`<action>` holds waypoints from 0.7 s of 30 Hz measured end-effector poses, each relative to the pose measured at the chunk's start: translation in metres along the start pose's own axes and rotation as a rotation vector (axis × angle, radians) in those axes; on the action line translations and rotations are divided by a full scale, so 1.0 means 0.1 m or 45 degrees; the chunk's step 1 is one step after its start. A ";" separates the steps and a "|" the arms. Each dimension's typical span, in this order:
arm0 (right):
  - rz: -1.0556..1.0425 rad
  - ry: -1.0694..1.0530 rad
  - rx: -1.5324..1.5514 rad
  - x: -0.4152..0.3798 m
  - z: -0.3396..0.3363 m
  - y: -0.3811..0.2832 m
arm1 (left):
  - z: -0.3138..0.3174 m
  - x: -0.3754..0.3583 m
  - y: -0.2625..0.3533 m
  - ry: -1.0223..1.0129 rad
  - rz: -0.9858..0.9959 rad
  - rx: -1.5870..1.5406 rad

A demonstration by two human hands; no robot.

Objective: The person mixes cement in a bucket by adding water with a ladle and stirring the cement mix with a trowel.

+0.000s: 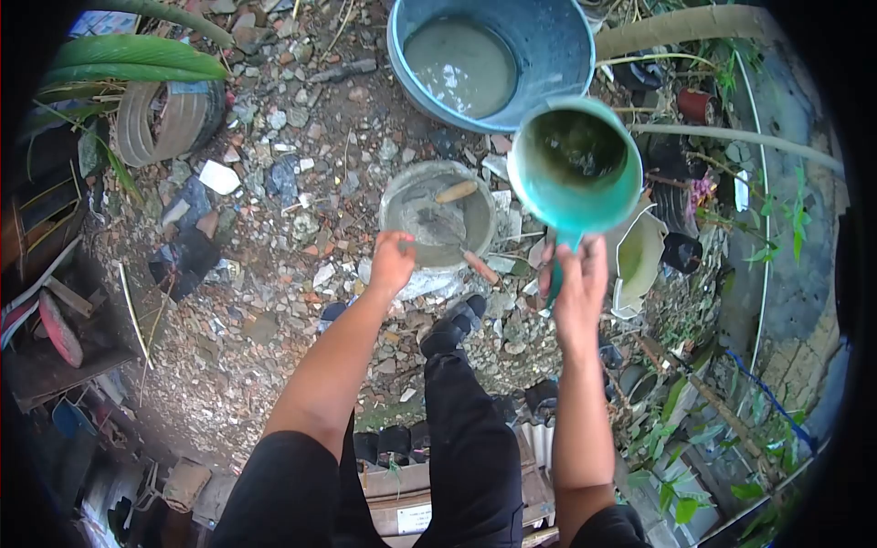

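Note:
My right hand (579, 283) is closed round the handle of a green water dipper (575, 215), which holds dark, murky water. The dipper is up off the ground, overlapping the near right rim of a large blue bucket (399, 55) in view. Below and left of it, a grey, cement-smeared basin (481, 215) sits on the rubble. Inside the basin lie a trowel with a wooden handle (456, 191) and some wet grey residue; a second wooden handle (481, 268) leans over its near rim. My left hand (394, 262) has its fingers curled on the basin's near left rim.
Cloudy water (459, 68) stands in the blue bucket. A broken pale container (639, 260) is right of the basin. Rubble and stones (301, 247) cover the ground. A ribbed pot (151, 128) lies at left; plants and a thick stem (694, 32) edge the right.

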State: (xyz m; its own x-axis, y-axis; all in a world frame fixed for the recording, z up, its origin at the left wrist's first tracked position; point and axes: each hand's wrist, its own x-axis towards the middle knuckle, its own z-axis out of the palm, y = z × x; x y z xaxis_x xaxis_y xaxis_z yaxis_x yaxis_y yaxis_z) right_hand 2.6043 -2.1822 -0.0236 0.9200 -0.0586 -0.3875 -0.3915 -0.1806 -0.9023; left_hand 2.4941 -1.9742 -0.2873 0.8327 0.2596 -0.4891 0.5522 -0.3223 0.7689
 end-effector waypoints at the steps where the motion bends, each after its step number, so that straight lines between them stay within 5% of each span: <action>1: -0.007 -0.042 -0.133 0.16 0.02 -0.26 | -0.09 -0.02 0.03 0.013 0.008 -0.006; 8: -0.453 -0.330 -1.350 2.15 0.65 -0.63 | -0.17 0.14 -0.16 0.170 -0.299 0.027; 12: -0.142 -0.470 -1.950 2.75 1.22 -0.40 | 0.17 0.29 -0.43 0.263 -0.324 -0.054; 19: -0.338 -0.606 -2.180 3.08 1.45 0.26 | 0.24 0.30 -0.12 0.367 -0.476 -0.177; 21: -0.101 -0.760 -2.057 3.15 1.48 0.25 | 0.21 0.29 -0.08 0.378 -0.496 -0.195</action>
State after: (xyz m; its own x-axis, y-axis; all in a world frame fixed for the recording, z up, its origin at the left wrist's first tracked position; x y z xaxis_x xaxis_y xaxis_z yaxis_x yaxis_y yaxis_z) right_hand 2.8815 -2.0594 -0.1958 0.6552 0.2747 -0.7037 0.4070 -0.9131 0.0225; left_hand 2.5145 -1.9834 -0.3167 0.5061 0.5888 -0.6302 0.7882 -0.0191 0.6151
